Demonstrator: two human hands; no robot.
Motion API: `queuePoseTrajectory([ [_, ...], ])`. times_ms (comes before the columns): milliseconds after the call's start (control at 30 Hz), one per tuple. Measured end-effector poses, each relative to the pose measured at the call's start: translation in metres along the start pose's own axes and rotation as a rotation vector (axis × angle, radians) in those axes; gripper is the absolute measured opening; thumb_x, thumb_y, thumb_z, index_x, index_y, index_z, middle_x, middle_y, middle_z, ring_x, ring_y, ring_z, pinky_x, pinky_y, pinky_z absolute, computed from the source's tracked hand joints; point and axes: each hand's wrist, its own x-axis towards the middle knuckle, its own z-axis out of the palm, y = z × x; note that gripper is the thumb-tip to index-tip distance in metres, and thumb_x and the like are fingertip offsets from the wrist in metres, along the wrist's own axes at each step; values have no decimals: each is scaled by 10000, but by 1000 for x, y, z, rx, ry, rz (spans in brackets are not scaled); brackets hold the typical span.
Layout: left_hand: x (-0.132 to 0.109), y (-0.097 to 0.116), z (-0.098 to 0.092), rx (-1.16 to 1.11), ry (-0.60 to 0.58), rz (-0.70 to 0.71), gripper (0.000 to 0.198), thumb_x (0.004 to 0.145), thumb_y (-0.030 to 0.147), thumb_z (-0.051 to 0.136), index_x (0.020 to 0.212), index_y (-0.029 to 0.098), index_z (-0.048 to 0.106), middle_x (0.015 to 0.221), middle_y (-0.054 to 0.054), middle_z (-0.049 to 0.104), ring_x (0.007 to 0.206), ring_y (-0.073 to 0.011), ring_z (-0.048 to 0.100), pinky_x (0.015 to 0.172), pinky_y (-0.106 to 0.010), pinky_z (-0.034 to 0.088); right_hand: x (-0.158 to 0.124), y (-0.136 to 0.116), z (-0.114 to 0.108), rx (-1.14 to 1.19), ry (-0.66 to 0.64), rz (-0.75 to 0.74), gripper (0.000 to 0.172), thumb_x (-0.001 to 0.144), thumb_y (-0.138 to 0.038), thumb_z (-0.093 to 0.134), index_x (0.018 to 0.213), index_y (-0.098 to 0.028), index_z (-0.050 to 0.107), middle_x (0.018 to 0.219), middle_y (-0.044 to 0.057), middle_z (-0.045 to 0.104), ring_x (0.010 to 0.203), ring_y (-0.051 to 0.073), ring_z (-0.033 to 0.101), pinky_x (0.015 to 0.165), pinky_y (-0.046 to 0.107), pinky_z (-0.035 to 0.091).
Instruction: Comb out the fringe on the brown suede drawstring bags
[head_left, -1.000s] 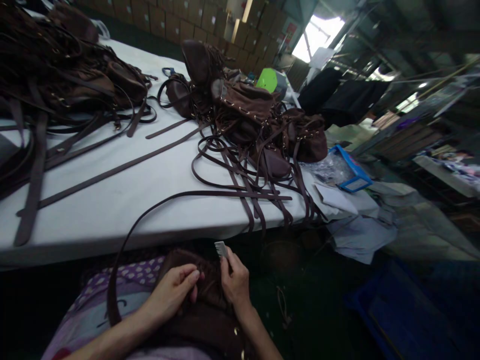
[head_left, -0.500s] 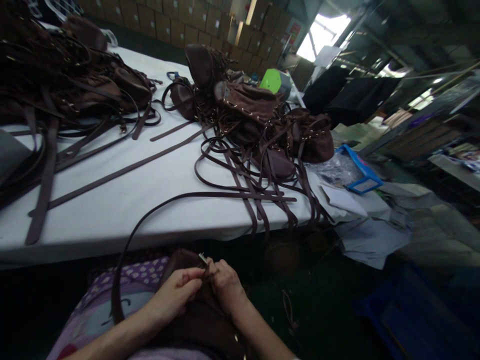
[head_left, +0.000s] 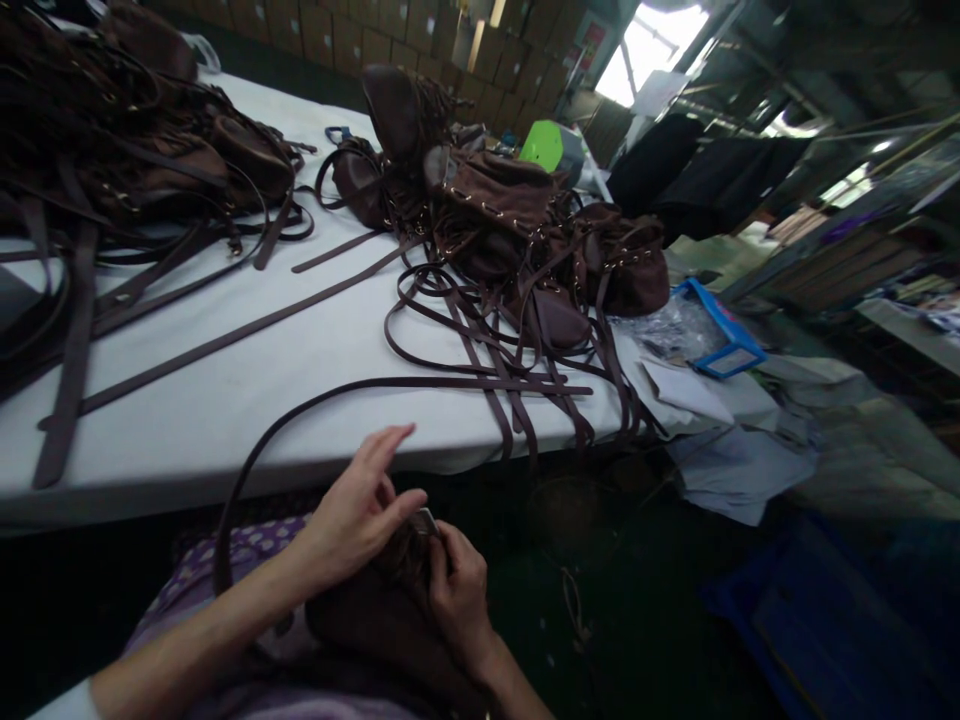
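Note:
A dark brown bag (head_left: 375,625) lies in the lap, partly hidden by the arms. My left hand (head_left: 364,515) is raised over its upper edge, fingers stretched and thumb apart, with nothing visible held. On the bag's right side, my right hand (head_left: 459,590) is closed around the edge, beside a small shiny metal piece (head_left: 424,521) whose kind is unclear. A long brown strap (head_left: 300,405) arches from the left of the lap onto the table.
A white-covered table (head_left: 225,420) carries a heap of brown bags (head_left: 495,215) with laced cords and hanging straps. Another pile of bags (head_left: 165,165) is at left. A blue box (head_left: 724,330) and papers (head_left: 686,390) sit at the right end. Stacked cartons (head_left: 345,40) stand behind.
My left hand has let go of the bag's edge and lifted up, its fingers spreading. My right hand has stayed on the bag, shifting slightly right and down.

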Motion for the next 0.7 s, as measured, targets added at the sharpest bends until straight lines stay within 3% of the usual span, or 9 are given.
queuePoseTrajectory([
  [67, 3, -6, 2, 167, -218, 86, 151, 826, 297, 585, 936, 223, 658, 975, -52, 658, 767, -172, 613, 729, -264, 472, -1, -2, 0, -32, 36, -73, 225, 954, -205, 413, 1047, -185, 616, 890, 74, 684, 813, 190, 653, 708, 296, 524],
  [100, 3, -12, 5, 216, -279, 81, 124, 834, 298, 573, 804, 220, 664, 803, -37, 664, 739, -187, 616, 698, -261, 453, -1, -2, 0, -55, 46, -96, 225, 953, -206, 414, 1045, -184, 618, 871, 77, 681, 796, 193, 651, 694, 299, 524],
  [200, -2, -26, 12, 290, -215, -20, 316, 876, 371, 517, 616, 208, 592, 552, -15, 578, 557, -183, 561, 558, -265, 373, 2, -3, 0, -94, 80, -54, 239, 961, -227, 409, 1060, -183, 623, 879, 83, 686, 800, 200, 656, 704, 299, 522],
  [300, -8, -30, 5, 295, -17, -56, 329, 918, 419, 437, 744, 198, 607, 677, -34, 630, 654, -200, 593, 613, -276, 419, 5, -2, -2, -93, 133, 138, 241, 968, -267, 416, 1052, -179, 624, 851, 69, 687, 754, 189, 657, 672, 269, 506],
  [367, -14, -30, -6, 315, 177, 1, 294, 904, 427, 467, 1005, 188, 605, 990, -82, 662, 956, -246, 601, 836, -327, 453, 4, -3, -4, -110, 146, 179, 236, 967, -284, 428, 1019, -179, 632, 817, 57, 669, 717, 179, 641, 647, 259, 491],
  [433, -25, -32, -16, 361, 255, 10, 530, 841, 469, 566, 1278, 186, 470, 1270, -123, 549, 1200, -288, 481, 1018, -403, 371, 3, -4, -7, -126, 159, 111, 221, 966, -269, 435, 1010, -177, 631, 827, 59, 647, 737, 175, 626, 666, 264, 486],
  [533, -45, -38, -20, 312, 73, -187, 811, 780, 523, 627, 1425, 186, 269, 1352, -148, 484, 1243, -311, 464, 1044, -441, 359, 0, -9, -13, -144, 180, -63, 178, 955, -186, 457, 1051, -167, 605, 841, 65, 634, 767, 169, 609, 690, 269, 478],
  [600, -56, -42, -17, 160, -53, -325, 715, 808, 516, 594, 1373, 177, 316, 1292, -140, 548, 1181, -300, 533, 1001, -414, 408, 0, -14, -15, -197, 65, -243, 178, 944, -153, 468, 1070, -155, 594, 778, 50, 626, 712, 162, 591, 657, 272, 460],
  [700, -64, -47, -12, -64, -113, -423, 500, 828, 479, 573, 1200, 179, 426, 1164, -111, 631, 1088, -290, 597, 910, -373, 472, 7, -20, -15, -329, -241, -452, 194, 956, -172, 420, 1012, -148, 604, 666, 19, 585, 612, 151, 553, 586, 272, 419],
])
